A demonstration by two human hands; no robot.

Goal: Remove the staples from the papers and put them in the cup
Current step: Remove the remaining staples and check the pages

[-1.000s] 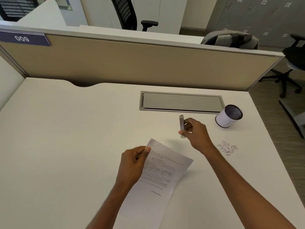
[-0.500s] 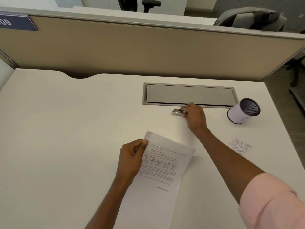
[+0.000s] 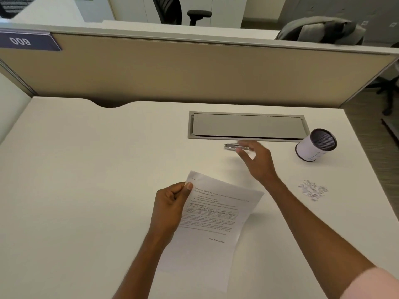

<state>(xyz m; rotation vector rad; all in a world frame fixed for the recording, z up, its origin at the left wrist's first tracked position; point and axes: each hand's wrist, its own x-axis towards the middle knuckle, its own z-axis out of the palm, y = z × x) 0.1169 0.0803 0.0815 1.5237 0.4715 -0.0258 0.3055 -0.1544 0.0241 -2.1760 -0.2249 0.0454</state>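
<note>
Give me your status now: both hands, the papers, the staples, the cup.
Left hand pinches papers at top corner. Right hand open, fingers at staple remover lying on desk. Staples piled on desk, outside cup. Nothing between them.

White laminate desk (image 3: 86, 190), tan fabric partition panel (image 3: 194, 72) behind it, black mesh office chair (image 3: 170, 9) beyond, grey carpet floor (image 3: 371, 130) right.

even, bright overhead lighting with soft faint shadows on the desk (image 3: 86, 190); motion blur on the right hand (image 3: 257, 162); wide-angle bowing at frame edges.
</note>
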